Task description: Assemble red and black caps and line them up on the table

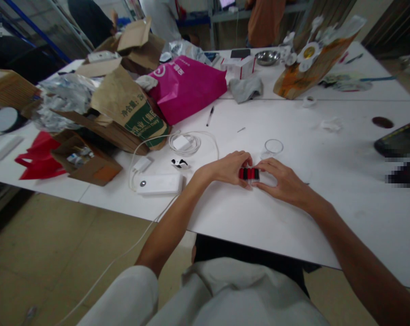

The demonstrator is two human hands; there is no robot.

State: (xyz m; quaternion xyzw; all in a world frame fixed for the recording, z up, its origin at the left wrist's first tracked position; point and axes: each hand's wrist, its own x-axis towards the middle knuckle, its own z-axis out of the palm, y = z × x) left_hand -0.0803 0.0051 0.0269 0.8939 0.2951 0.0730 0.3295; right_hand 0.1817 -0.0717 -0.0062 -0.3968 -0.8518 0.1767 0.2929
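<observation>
On the white table a short row of small red and black pieces [249, 174] lies between my two hands; their exact kind is too small to make out. My left hand [232, 168] is curled around the row's left end, thumb below and fingers above. At the right end, the fingers and thumb of my right hand [278, 178] pinch the row from above and below. Just beyond my right hand stands a clear round container [273, 147], seen mostly by its rim. A small black-and-white item [180, 163] lies left of my left hand.
A white power bank [160, 184], a coiled white cable [185, 143] and a pen [210, 116] lie to the left. Behind them stand a magenta bag [191, 86], a brown paper sack [128, 106] and cardboard boxes. A metal bowl [267, 57] sits at the back. Other people are beyond the table.
</observation>
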